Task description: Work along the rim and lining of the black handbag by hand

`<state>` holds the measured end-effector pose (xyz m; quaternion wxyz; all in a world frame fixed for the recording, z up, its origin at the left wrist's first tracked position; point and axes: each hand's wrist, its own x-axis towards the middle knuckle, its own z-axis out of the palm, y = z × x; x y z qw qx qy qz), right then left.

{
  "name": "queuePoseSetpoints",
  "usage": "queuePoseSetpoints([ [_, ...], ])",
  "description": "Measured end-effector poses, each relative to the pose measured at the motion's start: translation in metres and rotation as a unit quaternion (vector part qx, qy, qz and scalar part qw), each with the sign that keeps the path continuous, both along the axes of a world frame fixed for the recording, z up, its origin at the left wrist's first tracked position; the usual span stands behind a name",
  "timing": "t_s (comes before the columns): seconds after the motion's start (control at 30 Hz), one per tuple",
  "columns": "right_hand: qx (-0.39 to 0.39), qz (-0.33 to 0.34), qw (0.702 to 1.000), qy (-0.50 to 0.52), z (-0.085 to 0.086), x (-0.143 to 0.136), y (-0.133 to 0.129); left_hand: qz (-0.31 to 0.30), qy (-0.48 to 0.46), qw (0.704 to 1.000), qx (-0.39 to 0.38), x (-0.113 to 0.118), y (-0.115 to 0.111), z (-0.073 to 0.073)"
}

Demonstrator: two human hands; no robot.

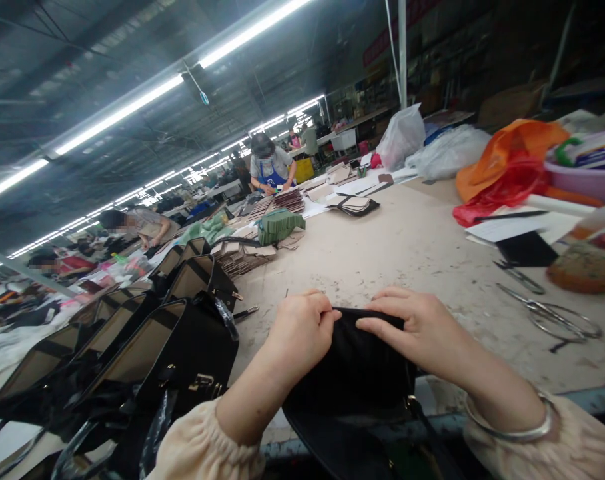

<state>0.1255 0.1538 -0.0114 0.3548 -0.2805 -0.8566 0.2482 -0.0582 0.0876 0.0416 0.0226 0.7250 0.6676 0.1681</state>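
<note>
A black handbag (367, 363) sits in front of me at the table's near edge, its dark opening facing up toward me. My left hand (302, 327) pinches the bag's upper rim at the left, fingers curled and pressed together. On the right part of the same rim, my right hand (415, 320) grips the edge between the thumb, inside, and the fingers, outside. A strap with a gold-coloured fitting (411, 402) hangs at the bag's right side. Much of the bag's lower part is in shadow.
Several black handbags (192, 347) with tan interiors crowd the left. Scissors (557, 317), a plastic jar (587, 257) and a black square (526, 249) lie right on the worktable (412, 247). Green pieces (281, 227) are stacked beyond. Co-workers (272, 167) bend over tables farther back.
</note>
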Motion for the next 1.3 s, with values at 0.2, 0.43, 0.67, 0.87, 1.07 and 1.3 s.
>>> queuePoseSetpoints([
  [0.2, 0.027, -0.032, 0.999, -0.032, 0.0, -0.006, -0.005, 0.004, -0.013, 1.0, -0.008, 0.001, 0.0, 0.0],
  [0.43, 0.024, -0.022, 0.999, -0.013, 0.0, -0.004, -0.001, -0.07, -0.044, 0.995, -0.053, -0.017, -0.005, 0.015],
  [0.67, 0.022, -0.023, 0.999, 0.004, -0.002, -0.003, 0.005, -0.035, -0.006, 0.999, -0.029, -0.027, -0.003, 0.009],
  [0.87, 0.025, -0.019, 0.999, -0.01, -0.002, -0.001, 0.006, -0.044, 0.001, 0.999, -0.014, -0.026, -0.002, 0.002],
  [1.07, 0.033, -0.018, 0.999, -0.02, -0.002, -0.002, 0.005, -0.033, 0.014, 0.999, -0.006, -0.025, -0.001, 0.001],
  [1.3, 0.049, -0.018, 0.998, -0.022, -0.001, -0.001, 0.002, -0.012, 0.027, 1.0, -0.005, -0.021, -0.001, 0.001],
])
